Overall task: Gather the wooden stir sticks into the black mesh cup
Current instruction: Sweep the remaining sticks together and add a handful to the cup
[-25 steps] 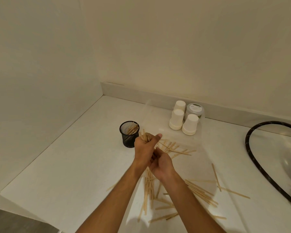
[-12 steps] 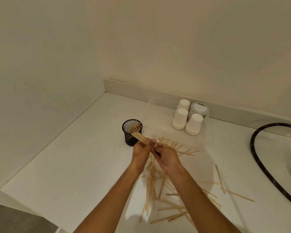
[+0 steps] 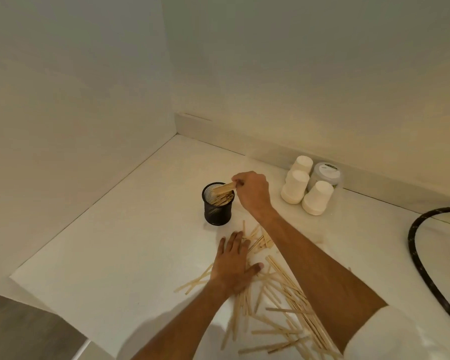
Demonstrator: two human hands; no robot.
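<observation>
Right hand point(image 3: 252, 192) extended to frame centre, fingers pinched on small bundle of flat pale wooden sticks point(image 3: 225, 188), tips angled down into black mesh cup point(image 3: 218, 205). Left hand point(image 3: 233, 266) spread flat, palm down, fingers wide, pressing scattered stir sticks point(image 3: 283, 302) on white smooth tabletop point(image 3: 120, 250), below cup. Cylindrical cup upright, partly filled, just left of right hand.

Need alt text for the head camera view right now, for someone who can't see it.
The right hand feeds a bundle of wooden stir sticks into the black mesh cup, while the left hand lies flat on loose sticks scattered across a white counter.
</observation>
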